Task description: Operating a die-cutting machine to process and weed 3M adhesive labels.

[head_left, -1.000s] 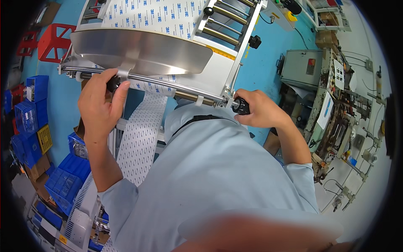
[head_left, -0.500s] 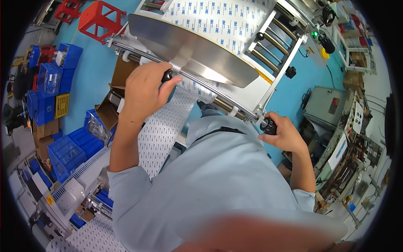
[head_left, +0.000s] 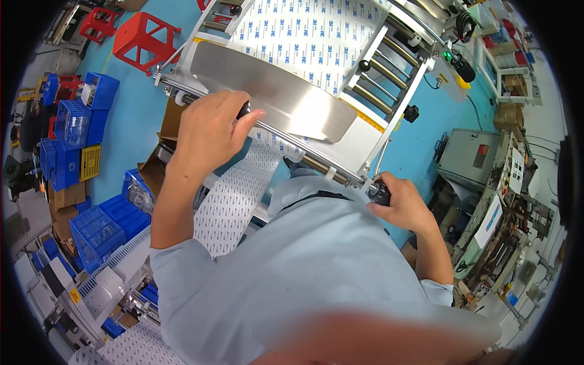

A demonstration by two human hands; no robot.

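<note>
My left hand (head_left: 210, 131) is closed around a black knob (head_left: 244, 110) at the front of a shiny metal plate (head_left: 267, 88). The plate lies across a white sheet with repeated blue print (head_left: 304, 36) on the machine bed. At the machine's front right corner, my right hand (head_left: 403, 202) wraps round a black round knob (head_left: 381, 193). A metal bar (head_left: 286, 131) runs along the front edge between the two hands. Below it, a long printed strip (head_left: 228, 204) hangs down past my left forearm.
Steel rollers (head_left: 380, 76) and a black knob (head_left: 412, 113) line the machine's right side. Blue crates (head_left: 97, 234) and red stools (head_left: 143, 39) stand at left. A grey metal box (head_left: 468, 158) sits at right, beside a cluttered bench (head_left: 496, 243).
The metal plate has tipped down flatter over the printed sheet. Both hands keep their grips; the right hand and its knob appear slightly further left and lower in view.
</note>
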